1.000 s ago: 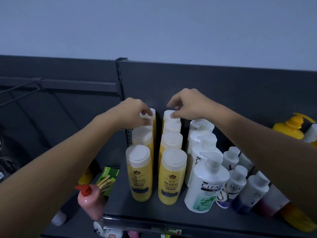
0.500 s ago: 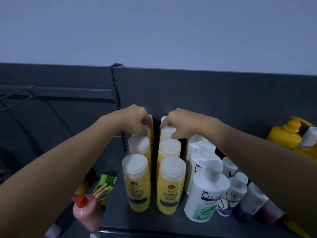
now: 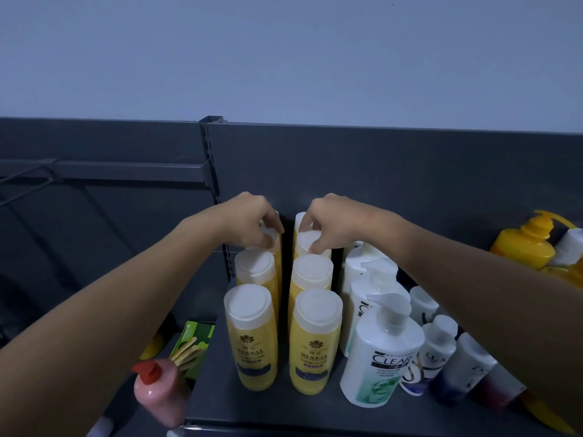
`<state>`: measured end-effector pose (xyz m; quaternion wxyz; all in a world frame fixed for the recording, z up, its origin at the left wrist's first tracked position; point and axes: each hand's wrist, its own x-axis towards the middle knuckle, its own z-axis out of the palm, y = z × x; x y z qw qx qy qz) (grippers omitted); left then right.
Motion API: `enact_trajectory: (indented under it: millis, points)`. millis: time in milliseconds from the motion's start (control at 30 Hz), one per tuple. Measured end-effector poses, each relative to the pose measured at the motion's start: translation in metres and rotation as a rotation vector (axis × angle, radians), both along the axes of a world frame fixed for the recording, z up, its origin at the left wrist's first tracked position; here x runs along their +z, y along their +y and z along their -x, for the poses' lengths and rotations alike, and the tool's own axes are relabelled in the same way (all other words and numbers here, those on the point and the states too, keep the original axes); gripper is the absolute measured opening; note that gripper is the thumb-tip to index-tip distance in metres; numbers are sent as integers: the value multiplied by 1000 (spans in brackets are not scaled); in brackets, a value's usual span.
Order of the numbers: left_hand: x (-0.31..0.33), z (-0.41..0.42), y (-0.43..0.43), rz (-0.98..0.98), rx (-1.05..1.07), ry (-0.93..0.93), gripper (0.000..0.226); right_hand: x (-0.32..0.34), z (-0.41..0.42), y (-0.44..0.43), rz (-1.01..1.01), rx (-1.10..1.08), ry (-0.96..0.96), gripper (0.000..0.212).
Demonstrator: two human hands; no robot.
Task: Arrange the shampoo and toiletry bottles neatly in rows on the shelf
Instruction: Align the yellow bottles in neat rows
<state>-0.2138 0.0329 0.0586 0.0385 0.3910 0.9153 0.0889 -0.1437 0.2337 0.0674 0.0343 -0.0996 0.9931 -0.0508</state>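
Left hand (image 3: 252,222) fingers curl round the left-column yellow bottle (image 3: 272,240), right hand (image 3: 328,219) fingers pinch the right-column yellow bottle (image 3: 310,244); both upright, behind-left of the Clear bottle (image 3: 378,351)

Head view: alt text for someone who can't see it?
Left hand and right hand each grip a cap near the back of two rows of yellow bottles on a dark shelf; white pump bottles stand beside them.
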Motion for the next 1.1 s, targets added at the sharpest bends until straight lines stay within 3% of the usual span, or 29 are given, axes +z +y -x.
enact_trajectory:
  millis: [233, 333, 433, 567, 833, 1100]
  points:
    - [6, 1, 0, 40, 28, -11, 29, 10, 3, 1, -10, -9, -25, 50]
    - [17, 8, 0, -80, 107, 65, 26, 28, 9, 7, 37, -51, 98, 40]
    - [18, 20, 7, -100, 183, 89, 36, 31, 20, 8, 38, -79, 183, 41]
    - [6, 34, 23, 46, 261, -36, 56, 16, 32, 6, -34, -49, 38, 46]
    - [1, 44, 35, 22, 316, 27, 34, 3, 44, 9, -77, 50, -36, 49]
    - [-9, 40, 38, -81, 309, 58, 26, 5, 46, 12, -167, 133, -43, 60]
